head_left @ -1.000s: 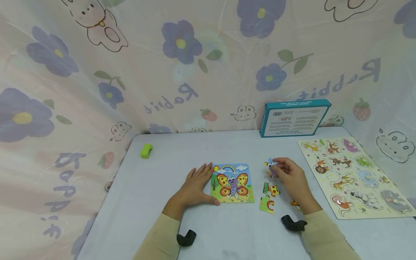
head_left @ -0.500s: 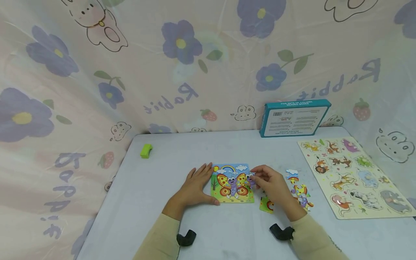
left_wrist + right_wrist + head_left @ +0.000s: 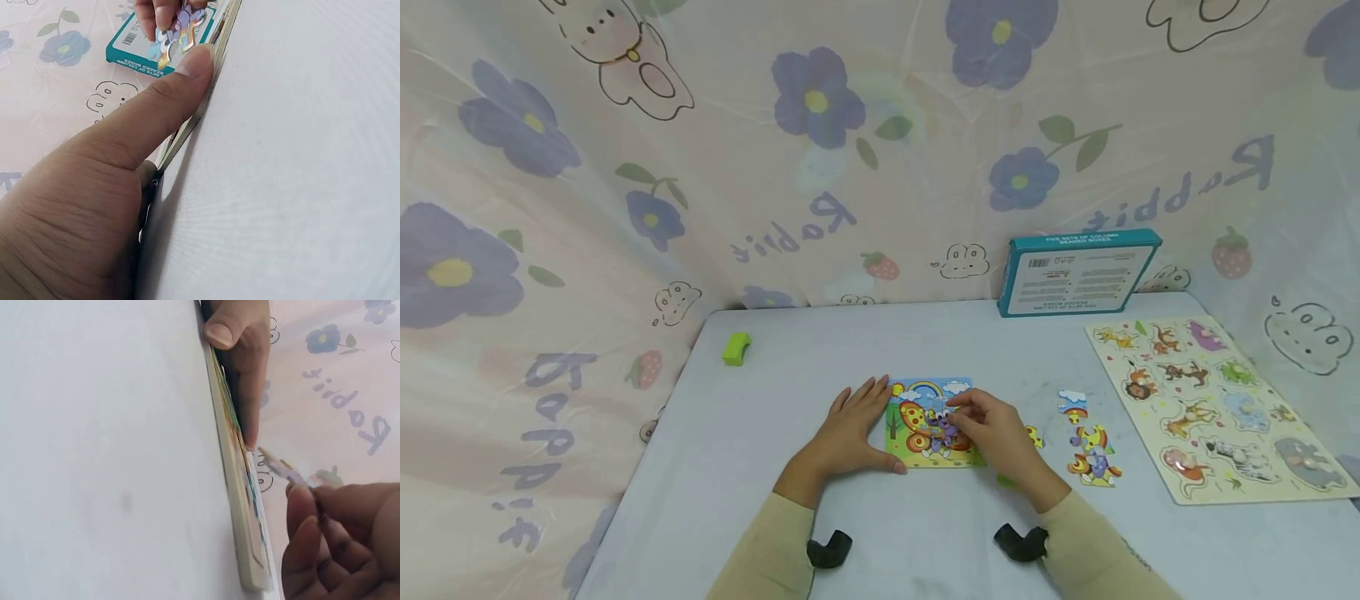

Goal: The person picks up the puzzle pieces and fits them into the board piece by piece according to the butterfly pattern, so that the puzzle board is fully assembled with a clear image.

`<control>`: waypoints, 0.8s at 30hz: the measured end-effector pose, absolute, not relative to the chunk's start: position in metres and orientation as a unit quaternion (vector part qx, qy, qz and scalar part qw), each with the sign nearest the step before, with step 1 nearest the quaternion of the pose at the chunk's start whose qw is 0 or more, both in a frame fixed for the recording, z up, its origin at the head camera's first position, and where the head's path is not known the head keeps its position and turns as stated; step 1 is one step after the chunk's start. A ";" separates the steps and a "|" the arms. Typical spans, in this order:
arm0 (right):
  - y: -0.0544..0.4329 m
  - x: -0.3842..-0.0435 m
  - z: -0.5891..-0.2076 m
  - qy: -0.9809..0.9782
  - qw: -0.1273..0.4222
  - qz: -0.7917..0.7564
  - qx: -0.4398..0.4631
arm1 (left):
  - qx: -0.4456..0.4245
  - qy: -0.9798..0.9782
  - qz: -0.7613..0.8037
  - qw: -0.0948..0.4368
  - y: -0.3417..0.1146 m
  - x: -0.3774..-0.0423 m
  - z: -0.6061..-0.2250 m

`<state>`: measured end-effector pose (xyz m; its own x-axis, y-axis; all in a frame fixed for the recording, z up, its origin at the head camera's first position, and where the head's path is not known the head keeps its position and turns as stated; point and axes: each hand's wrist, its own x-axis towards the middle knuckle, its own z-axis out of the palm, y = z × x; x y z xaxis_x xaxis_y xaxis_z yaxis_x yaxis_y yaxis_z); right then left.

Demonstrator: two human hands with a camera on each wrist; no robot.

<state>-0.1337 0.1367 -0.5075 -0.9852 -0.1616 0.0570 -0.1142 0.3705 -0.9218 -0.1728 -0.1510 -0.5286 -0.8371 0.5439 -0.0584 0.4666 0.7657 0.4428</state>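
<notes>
A square butterfly puzzle board (image 3: 898, 454) lies on the table in the head view. My left hand (image 3: 842, 437) rests along its left edge, fingers spread and straight, the thumb at the lower left corner. Above the board, my right hand (image 3: 1000, 433) pinches a small purple puzzle piece (image 3: 942, 423) between thumb and fingertips. In the right wrist view this piece (image 3: 284, 472) is tilted and apart from the board. The right hand hides part of the board's right side. Partly behind the right hand lie a yellow puzzle piece (image 3: 1035, 436) and a green puzzle piece (image 3: 1007, 481).
Several loose puzzle pieces (image 3: 1093, 457) lie right of the right hand. Farther right is a large animal peg board (image 3: 1213, 425). A teal-edged box (image 3: 1078, 279) stands at the back against the curtain. A green block (image 3: 737, 349) sits at the far left.
My right hand has carried the purple piece leftward from the loose pieces to above the board, uncovering the pieces at right. The left hand stays in place.
</notes>
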 end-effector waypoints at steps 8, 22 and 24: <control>0.120 -0.141 -0.513 0.829 0.044 -0.555 -0.049 | 0.272 0.933 0.215 0.094 -0.152 -0.173 -0.529; 0.120 -0.135 -0.500 0.903 -0.007 -0.413 -0.116 | 0.271 0.935 0.211 0.089 -0.152 -0.174 -0.530; 0.120 -0.131 -0.497 0.920 -0.012 -0.349 -0.176 | 0.273 0.934 0.211 0.087 -0.152 -0.174 -0.530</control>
